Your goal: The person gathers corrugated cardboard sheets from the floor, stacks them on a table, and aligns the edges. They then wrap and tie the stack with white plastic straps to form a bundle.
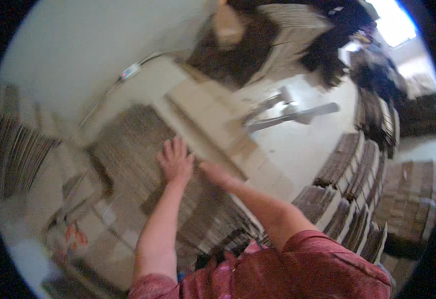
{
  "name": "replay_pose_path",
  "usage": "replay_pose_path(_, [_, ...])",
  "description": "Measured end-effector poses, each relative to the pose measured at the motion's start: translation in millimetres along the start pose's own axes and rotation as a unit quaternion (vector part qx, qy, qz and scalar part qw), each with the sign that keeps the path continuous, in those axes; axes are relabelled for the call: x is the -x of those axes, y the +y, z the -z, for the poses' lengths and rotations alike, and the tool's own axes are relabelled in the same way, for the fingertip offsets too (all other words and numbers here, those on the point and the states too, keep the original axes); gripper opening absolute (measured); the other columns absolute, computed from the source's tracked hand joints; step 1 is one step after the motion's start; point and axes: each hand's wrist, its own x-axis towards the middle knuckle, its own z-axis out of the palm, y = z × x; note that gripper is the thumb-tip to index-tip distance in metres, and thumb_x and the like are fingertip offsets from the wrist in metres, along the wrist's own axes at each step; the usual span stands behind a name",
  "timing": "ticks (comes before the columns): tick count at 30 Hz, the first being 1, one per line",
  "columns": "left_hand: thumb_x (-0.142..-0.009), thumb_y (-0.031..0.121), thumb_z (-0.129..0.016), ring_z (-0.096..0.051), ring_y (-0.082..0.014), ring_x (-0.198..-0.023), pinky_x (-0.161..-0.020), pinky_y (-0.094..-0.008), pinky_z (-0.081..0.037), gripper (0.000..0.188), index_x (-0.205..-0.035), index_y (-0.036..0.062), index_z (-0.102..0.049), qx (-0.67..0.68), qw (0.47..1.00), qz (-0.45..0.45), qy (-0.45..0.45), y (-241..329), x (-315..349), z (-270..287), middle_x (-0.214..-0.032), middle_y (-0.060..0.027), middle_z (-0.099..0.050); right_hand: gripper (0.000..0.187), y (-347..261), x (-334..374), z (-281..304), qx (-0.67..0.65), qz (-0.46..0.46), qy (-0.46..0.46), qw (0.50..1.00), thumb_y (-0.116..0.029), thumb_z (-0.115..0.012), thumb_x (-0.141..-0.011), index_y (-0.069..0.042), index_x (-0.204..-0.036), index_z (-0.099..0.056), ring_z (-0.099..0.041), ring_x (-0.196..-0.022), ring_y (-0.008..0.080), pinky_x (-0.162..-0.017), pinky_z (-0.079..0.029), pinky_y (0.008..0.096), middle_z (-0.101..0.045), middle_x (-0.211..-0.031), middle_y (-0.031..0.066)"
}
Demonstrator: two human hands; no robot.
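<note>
My left hand (176, 162) lies with spread fingers on a large pile of brown cardboard sheets (133, 142), packed close with their edges showing as fine ridges. Just to its right, my right hand (217, 174) is against the pile's right side, its fingers stretched toward the left hand. Motion blurs its fingertips, and no held object shows in either hand. More of the brown sheets (210, 217) run down toward my body, partly hidden below my forearms. A flat tan cardboard piece (213, 107) lies beyond the hands, to the right of the pile.
Bundles of cardboard (340, 159) stand in rows at the right, with a stacked block (407, 194) behind. Another leaning stack (18, 154) is at far left. A grey metal stand (293, 114) lies on the pale floor. A power strip (130, 72) and an orange-red item (76, 236) are left.
</note>
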Motion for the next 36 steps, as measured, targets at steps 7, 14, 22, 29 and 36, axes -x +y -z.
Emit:
replay_pose_path(7, [-0.087, 0.042, -0.044, -0.014, -0.0292, -0.134, -0.101, -0.0614, -0.010, 0.057, -0.137, 0.0185, -0.029, 0.070, 0.997, 0.019, 0.041, -11.2, 7.2, -15.0, -0.146, -0.0010, -0.019, 0.035, -47.8, 10.8, 20.8, 0.191, 0.003, 0.044, 0.981, -0.024, -0.049, -0.087, -0.004, -0.116, -0.049, -0.052, -0.095, 0.0431, -0.077, -0.043, 0.0453, -0.057, -0.102, 0.0243])
replay_pose_path(14, [-0.087, 0.042, -0.044, -0.015, -0.0292, -0.134, -0.101, -0.0617, -0.012, 0.057, -0.136, 0.0164, -0.031, 0.090, 0.994, 0.012, 0.059, 1.1, 5.7, -13.3, -0.145, -0.0020, -0.021, 0.023, 1.9, -8.8, 35.0, 0.281, 0.139, 0.116, 0.942, -0.008, -0.045, -0.082, -0.006, -0.104, -0.049, -0.057, -0.069, 0.0425, -0.058, -0.045, 0.0492, -0.059, -0.074, 0.0240])
replay_pose_path(22, [-0.085, 0.040, -0.048, -0.018, -0.0273, -0.133, -0.102, -0.0579, -0.016, 0.059, -0.135, 0.0162, -0.031, 0.068, 0.995, 0.021, 0.075, -5.0, 7.6, -12.9, -0.143, -0.0030, -0.025, 0.027, -45.3, 15.7, 26.9, 0.246, 0.077, 0.030, 0.966, -0.017, -0.048, -0.084, -0.009, -0.110, -0.052, -0.058, -0.079, 0.0421, -0.065, -0.047, 0.0478, -0.060, -0.085, 0.0235])
replay_pose_path(29, [-0.087, 0.041, -0.045, -0.011, -0.0278, -0.135, -0.103, -0.0577, -0.010, 0.062, -0.139, 0.0146, -0.025, 0.095, 0.995, 0.018, 0.032, -2.8, 5.8, -7.2, -0.147, -0.0032, -0.014, 0.032, -25.1, 19.9, 27.3, 0.194, 0.071, 0.062, 0.977, -0.021, -0.054, -0.084, -0.003, -0.110, -0.052, -0.056, -0.078, 0.0426, -0.065, -0.046, 0.0456, -0.057, -0.079, 0.0270])
replay_pose_path(36, [-0.084, 0.046, -0.047, -0.018, -0.0272, -0.133, -0.102, -0.0560, -0.015, 0.065, -0.136, 0.0134, -0.029, 0.085, 0.993, 0.018, 0.076, -4.3, 5.7, -9.8, -0.145, -0.0064, -0.021, 0.030, -18.0, 7.3, 26.0, 0.260, 0.107, 0.179, 0.943, -0.013, -0.050, -0.083, -0.004, -0.111, -0.048, -0.057, -0.066, 0.0424, -0.058, -0.047, 0.0485, -0.059, -0.074, 0.0242])
